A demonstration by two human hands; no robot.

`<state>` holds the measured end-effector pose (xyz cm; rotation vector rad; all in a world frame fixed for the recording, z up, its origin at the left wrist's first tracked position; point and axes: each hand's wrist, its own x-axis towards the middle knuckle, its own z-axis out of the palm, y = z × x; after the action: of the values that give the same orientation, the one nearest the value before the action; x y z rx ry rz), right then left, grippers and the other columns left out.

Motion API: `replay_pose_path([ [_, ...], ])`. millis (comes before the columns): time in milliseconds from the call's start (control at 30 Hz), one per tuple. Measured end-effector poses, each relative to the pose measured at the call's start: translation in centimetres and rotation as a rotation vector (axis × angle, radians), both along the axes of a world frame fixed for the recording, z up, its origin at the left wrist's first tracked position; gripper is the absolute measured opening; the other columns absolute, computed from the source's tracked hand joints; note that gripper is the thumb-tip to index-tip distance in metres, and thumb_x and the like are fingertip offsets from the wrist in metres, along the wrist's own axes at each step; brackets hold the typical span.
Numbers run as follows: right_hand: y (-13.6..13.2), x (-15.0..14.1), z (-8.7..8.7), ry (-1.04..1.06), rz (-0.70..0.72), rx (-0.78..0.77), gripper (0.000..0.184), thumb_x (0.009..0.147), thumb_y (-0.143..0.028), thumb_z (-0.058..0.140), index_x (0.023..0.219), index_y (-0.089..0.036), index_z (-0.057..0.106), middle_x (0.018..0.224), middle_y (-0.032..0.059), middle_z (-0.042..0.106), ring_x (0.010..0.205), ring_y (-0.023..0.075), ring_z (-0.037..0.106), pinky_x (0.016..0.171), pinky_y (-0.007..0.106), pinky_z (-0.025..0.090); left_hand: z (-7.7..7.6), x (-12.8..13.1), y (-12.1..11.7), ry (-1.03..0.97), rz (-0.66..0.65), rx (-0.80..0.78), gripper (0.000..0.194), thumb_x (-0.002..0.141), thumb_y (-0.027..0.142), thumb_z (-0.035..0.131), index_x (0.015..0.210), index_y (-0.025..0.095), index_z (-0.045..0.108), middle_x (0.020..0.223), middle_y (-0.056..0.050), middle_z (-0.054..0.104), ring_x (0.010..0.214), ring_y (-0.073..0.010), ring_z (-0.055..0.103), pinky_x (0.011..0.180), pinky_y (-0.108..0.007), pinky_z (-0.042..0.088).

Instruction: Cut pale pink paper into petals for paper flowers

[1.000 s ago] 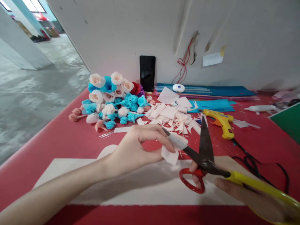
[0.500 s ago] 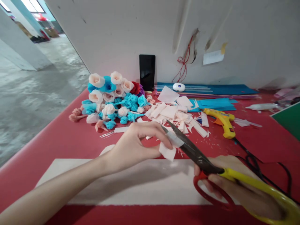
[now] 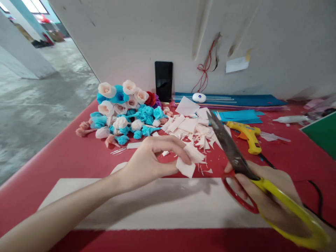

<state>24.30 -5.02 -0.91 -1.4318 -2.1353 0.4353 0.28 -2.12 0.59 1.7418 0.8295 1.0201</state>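
Observation:
Between the thumb and fingers of my left hand (image 3: 151,164) is a small folded piece of pale pink paper (image 3: 186,168), held above the table. My right hand (image 3: 267,196) grips scissors (image 3: 237,162) with one red and one yellow handle. Their dark blades are closed, point up and to the left, and stand apart from the paper. Beneath both hands lies a long pale paper sheet (image 3: 162,210). Just beyond the held piece is a heap of pale paper cuttings (image 3: 187,125), with thin slivers scattered near it.
Blue, white and pink paper flowers (image 3: 126,112) are piled at the back left. A yellow glue gun (image 3: 246,134) with a black cord lies to the right. Blue paper strips (image 3: 238,116), a white case (image 3: 199,97) and an upright black phone (image 3: 163,81) are near the wall.
The scissors were open around the held paper, then closed on it. Now they have drawn away up and right, and small slivers lie below. My left hand has barely moved.

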Motion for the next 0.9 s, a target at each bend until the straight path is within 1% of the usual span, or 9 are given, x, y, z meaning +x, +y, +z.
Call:
replay_pose_path([
  [67,0.8,0.3,-0.6,-0.108,0.048,0.039,0.018,0.084,-0.031,0.042,0.081,-0.021,0.057,0.060,0.0009,0.063,0.050,0.0155,0.059,0.045,0.024,0.042,-0.2,0.0,0.0,-0.033,0.009,0.025,0.023,0.065,-0.001,0.063,0.073,0.020,0.070,0.079,-0.002,0.068,0.076,-0.0149,0.062,0.072,-0.026,0.050],
  [133,1.3,0.2,-1.6,-0.195,0.117,-0.024,0.018,0.083,-0.031,0.044,0.090,-0.020,0.057,0.071,0.0034,0.066,0.057,0.0168,0.063,0.048,0.025,0.043,-0.5,0.2,-0.1,-0.057,0.007,0.047,0.020,0.066,0.002,0.065,0.073,0.020,0.069,0.077,-0.003,0.068,0.075,-0.0146,0.061,0.071,-0.026,0.050],
  [300,1.4,-0.6,-3.5,-0.464,0.080,-0.079,0.011,0.080,-0.021,0.047,0.081,-0.020,0.058,0.067,0.0030,0.064,0.057,0.0191,0.062,0.048,0.026,0.041,-1.1,0.8,-0.6,-0.103,0.000,0.070,0.016,0.067,0.004,0.065,0.072,0.018,0.069,0.079,-0.004,0.065,0.072,-0.0136,0.061,0.067,-0.024,0.050],
  [467,1.5,-0.4,-3.0,-0.506,0.158,-0.054,0.013,0.076,-0.022,0.054,0.086,-0.018,0.061,0.084,0.0081,0.065,0.075,0.0260,0.063,0.053,0.031,0.045,-1.5,1.4,-1.2,-0.046,0.042,0.137,0.018,0.066,0.000,0.063,0.065,0.017,0.068,0.076,-0.005,0.065,0.071,-0.0142,0.062,0.064,-0.023,0.050],
  [533,1.2,-0.4,-2.0,-0.380,0.171,-0.011,0.016,0.080,-0.022,0.050,0.093,-0.019,0.059,0.093,0.0070,0.064,0.084,0.0236,0.061,0.064,0.032,0.048,-1.6,1.6,-1.4,-0.043,0.031,0.163,0.017,0.067,0.001,0.062,0.062,0.017,0.067,0.076,-0.005,0.065,0.069,-0.0135,0.062,0.063,-0.022,0.050],
  [600,0.8,-0.6,-1.0,-0.094,0.173,0.045,0.018,0.081,-0.026,0.051,0.099,-0.021,0.055,0.098,0.0044,0.061,0.089,0.0178,0.059,0.073,0.028,0.047,-1.8,1.9,-1.7,-0.042,0.013,0.167,0.017,0.069,0.002,0.061,0.062,0.016,0.066,0.076,-0.005,0.064,0.068,-0.0126,0.062,0.062,-0.021,0.049],
  [700,0.0,-1.5,-0.3,0.217,0.234,0.001,0.028,0.074,-0.024,0.062,0.099,-0.022,0.049,0.097,0.0006,0.058,0.084,0.0119,0.057,0.071,0.020,0.046,-2.0,2.3,-2.1,-0.060,0.020,0.105,0.014,0.069,0.004,0.063,0.062,0.017,0.067,0.075,-0.004,0.063,0.068,-0.0117,0.062,0.060,-0.020,0.048],
  [800,-0.5,-2.6,-0.7,0.256,0.250,-0.077,0.022,0.074,-0.018,0.062,0.092,-0.022,0.050,0.087,-0.0017,0.057,0.074,0.0097,0.055,0.063,0.019,0.043,-2.0,2.7,-2.6,-0.120,0.047,-0.020,0.013,0.069,0.006,0.065,0.067,0.018,0.068,0.076,-0.003,0.062,0.070,-0.0116,0.061,0.061,-0.020,0.049],
  [900,-0.8,-3.1,-1.3,0.267,0.239,-0.037,0.009,0.076,-0.018,0.060,0.081,-0.019,0.052,0.074,-0.0019,0.056,0.066,0.0094,0.052,0.059,0.020,0.040,-2.0,2.9,-3.0,-0.203,0.032,-0.118,0.016,0.069,0.004,0.064,0.074,0.019,0.067,0.078,-0.002,0.064,0.074,-0.0125,0.061,0.066,-0.023,0.050],
])
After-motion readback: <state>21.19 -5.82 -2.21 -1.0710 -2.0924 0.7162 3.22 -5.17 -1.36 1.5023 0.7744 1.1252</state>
